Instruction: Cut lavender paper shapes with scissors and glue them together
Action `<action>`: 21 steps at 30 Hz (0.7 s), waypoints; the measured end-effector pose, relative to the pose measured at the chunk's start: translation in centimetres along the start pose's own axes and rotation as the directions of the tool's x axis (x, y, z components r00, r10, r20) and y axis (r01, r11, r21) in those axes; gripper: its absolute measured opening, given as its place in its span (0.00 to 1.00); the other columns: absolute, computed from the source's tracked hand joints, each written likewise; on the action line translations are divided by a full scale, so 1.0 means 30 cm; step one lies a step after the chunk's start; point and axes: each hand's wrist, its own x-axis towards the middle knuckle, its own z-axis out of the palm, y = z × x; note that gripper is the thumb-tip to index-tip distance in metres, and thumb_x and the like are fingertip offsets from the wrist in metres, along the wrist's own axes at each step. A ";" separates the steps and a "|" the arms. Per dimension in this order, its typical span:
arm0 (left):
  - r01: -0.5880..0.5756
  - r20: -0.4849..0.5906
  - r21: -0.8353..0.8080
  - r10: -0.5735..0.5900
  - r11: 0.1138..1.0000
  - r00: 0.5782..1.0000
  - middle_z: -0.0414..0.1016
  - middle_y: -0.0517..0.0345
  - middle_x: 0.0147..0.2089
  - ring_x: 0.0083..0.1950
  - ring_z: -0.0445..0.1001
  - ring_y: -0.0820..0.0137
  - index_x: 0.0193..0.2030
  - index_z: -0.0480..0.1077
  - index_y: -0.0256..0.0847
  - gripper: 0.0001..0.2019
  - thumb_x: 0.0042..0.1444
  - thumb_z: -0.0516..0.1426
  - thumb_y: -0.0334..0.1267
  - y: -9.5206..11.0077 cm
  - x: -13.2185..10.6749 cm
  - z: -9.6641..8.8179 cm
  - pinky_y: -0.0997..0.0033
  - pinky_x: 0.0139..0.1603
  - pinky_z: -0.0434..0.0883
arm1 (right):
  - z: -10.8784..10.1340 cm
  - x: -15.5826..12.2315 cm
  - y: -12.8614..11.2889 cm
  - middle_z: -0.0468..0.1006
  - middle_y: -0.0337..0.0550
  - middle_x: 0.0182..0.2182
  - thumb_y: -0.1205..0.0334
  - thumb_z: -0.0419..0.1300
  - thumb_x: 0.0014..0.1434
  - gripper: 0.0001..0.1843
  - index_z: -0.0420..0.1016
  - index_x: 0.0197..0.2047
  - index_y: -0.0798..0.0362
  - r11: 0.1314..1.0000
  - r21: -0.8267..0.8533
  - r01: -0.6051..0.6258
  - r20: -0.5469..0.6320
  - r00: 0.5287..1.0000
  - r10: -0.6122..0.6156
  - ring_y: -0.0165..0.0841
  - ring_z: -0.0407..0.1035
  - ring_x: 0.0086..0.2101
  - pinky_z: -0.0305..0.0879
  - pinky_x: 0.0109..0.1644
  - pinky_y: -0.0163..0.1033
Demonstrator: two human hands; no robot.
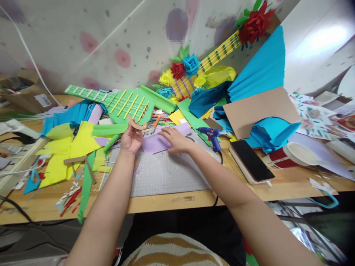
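My left hand (131,139) pinches a small curved piece of brown cardboard (138,126), raised above the mat's left side. A sheet of lilac crepe paper (151,145) lies across the grey cutting mat (169,181). My right hand (177,139) hovers over or lightly touches the paper's right part, its fingers stretched and a little apart; contact is hard to make out. Right of that hand rests a blue glue gun (211,137), its cord running to the table edge. An orange pen-shaped tool (155,124) lies behind the paper.
A green paper-covered lute-like instrument (127,105) and a yellow one with paper flowers (191,79) stand at the back. Yellow crepe paper (80,142) and scraps cover the left. On the right are a black phone (252,160), a paper cup (294,155) and blue crepe paper (263,70).
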 end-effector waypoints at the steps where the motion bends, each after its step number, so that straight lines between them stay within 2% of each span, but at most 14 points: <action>1: -0.008 0.021 -0.017 0.008 1.000 1.000 0.73 0.61 0.27 0.29 0.72 0.83 0.32 0.72 0.40 0.14 0.61 0.47 0.37 0.003 -0.001 -0.003 0.92 0.22 0.64 | 0.007 0.010 -0.004 0.51 0.58 0.62 0.65 0.61 0.41 0.44 0.52 0.62 0.57 1.000 -0.002 -0.010 0.055 0.998 0.010 0.49 0.44 0.61 0.43 0.60 0.56; 3: -0.018 0.059 -0.057 0.022 0.998 0.998 0.72 0.61 0.27 0.27 0.71 0.84 0.32 0.72 0.39 0.14 0.61 0.48 0.38 0.005 0.000 -0.011 0.92 0.21 0.63 | 0.018 0.016 -0.007 0.49 0.59 0.63 0.64 0.61 0.40 0.47 0.49 0.64 0.57 0.999 0.001 -0.037 0.124 0.992 0.037 0.51 0.41 0.62 0.41 0.60 0.59; 6: -0.013 0.085 -0.087 0.020 0.996 0.996 0.72 0.61 0.27 0.27 0.70 0.84 0.32 0.72 0.39 0.14 0.61 0.48 0.38 0.004 0.006 -0.019 0.91 0.21 0.63 | 0.034 0.011 -0.011 0.54 0.58 0.61 0.64 0.58 0.44 0.41 0.52 0.63 0.57 0.998 0.000 -0.058 0.133 0.990 0.057 0.47 0.47 0.61 0.43 0.60 0.57; 9: -0.004 0.086 -0.098 0.012 0.995 0.996 0.72 0.61 0.27 0.28 0.70 0.84 0.32 0.72 0.40 0.14 0.61 0.48 0.38 0.006 0.007 -0.021 0.91 0.22 0.64 | 0.055 0.009 -0.015 0.60 0.55 0.59 0.67 0.53 0.49 0.33 0.57 0.60 0.57 0.998 -0.032 -0.060 0.059 0.996 0.061 0.43 0.54 0.58 0.46 0.60 0.52; 12: -0.054 0.060 -0.061 0.058 0.997 0.997 0.72 0.62 0.28 0.29 0.70 0.84 0.32 0.73 0.41 0.13 0.60 0.49 0.38 0.013 0.003 -0.021 0.91 0.23 0.63 | 0.061 0.008 -0.013 0.71 0.52 0.51 0.69 0.50 0.52 0.25 0.65 0.54 0.56 0.996 -0.067 -0.067 -0.014 0.998 0.066 0.40 0.63 0.52 0.50 0.58 0.47; 15: -0.111 0.049 -0.019 0.112 0.994 0.993 0.72 0.62 0.29 0.30 0.70 0.83 0.33 0.73 0.42 0.12 0.60 0.49 0.39 0.021 0.000 -0.022 0.90 0.23 0.64 | 0.028 -0.004 -0.001 0.76 0.50 0.44 0.69 0.49 0.52 0.20 0.70 0.48 0.55 0.982 -0.030 -0.188 -0.116 0.976 0.184 0.40 0.67 0.46 0.57 0.52 0.44; 17: -0.089 0.060 -0.037 0.092 0.995 0.994 0.72 0.61 0.28 0.30 0.70 0.83 0.33 0.72 0.42 0.13 0.61 0.47 0.39 0.023 0.000 -0.021 0.90 0.23 0.63 | -0.019 -0.018 0.014 0.76 0.47 0.43 0.67 0.50 0.51 0.20 0.71 0.47 0.53 0.943 0.103 -0.317 -0.256 0.908 0.333 0.41 0.68 0.44 0.60 0.47 0.43; 19: -0.029 0.063 -0.057 0.033 0.998 0.997 0.72 0.61 0.28 0.29 0.70 0.84 0.33 0.72 0.40 0.15 0.62 0.45 0.38 0.018 0.002 -0.016 0.90 0.22 0.63 | -0.078 -0.034 0.038 0.77 0.43 0.40 0.65 0.52 0.49 0.19 0.71 0.45 0.52 0.866 0.311 -0.392 -0.379 0.784 0.491 0.39 0.69 0.40 0.62 0.44 0.42; 21: 0.034 0.044 -0.031 -0.032 0.999 0.999 0.72 0.60 0.28 0.29 0.70 0.83 0.34 0.72 0.39 0.15 0.62 0.45 0.36 0.005 0.004 -0.009 0.90 0.22 0.63 | -0.135 -0.048 0.067 0.77 0.42 0.35 0.62 0.54 0.48 0.17 0.72 0.42 0.54 0.785 0.519 -0.338 -0.428 0.692 0.581 0.38 0.69 0.37 0.63 0.41 0.41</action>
